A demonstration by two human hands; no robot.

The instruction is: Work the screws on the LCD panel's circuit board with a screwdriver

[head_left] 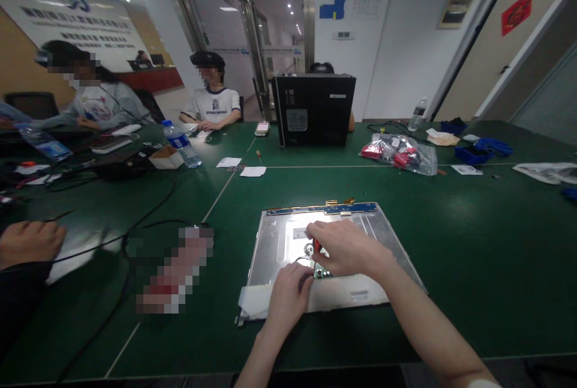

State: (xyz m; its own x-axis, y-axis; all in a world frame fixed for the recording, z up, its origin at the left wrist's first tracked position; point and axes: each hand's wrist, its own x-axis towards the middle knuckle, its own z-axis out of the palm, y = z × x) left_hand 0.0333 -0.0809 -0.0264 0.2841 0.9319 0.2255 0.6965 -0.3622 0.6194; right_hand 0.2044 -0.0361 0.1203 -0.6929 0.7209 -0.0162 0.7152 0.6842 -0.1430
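Observation:
A flat metal-backed display panel [279, 244] lies on the green table, with a blue circuit strip [322, 209] along its far edge. My right hand [345, 248] is closed around a red-handled screwdriver [317, 246], its thin shaft pointing down at a small green circuit board [323, 271] on the panel. Close by on the near side, my left hand [291, 292] has its fingers curled in at the board and the shaft tip. What those fingers pinch, if anything, is hidden. A whitish strip [331, 295] covers the panel's near edge.
A black computer case [315, 112] stands at the far side. Plastic-bagged red items [399, 155] and blue trays [473, 154] lie at the right back. Leftward are a water bottle [183, 145], black cables [124, 244] and another person's hand [31, 242]. Two people sit at the back left.

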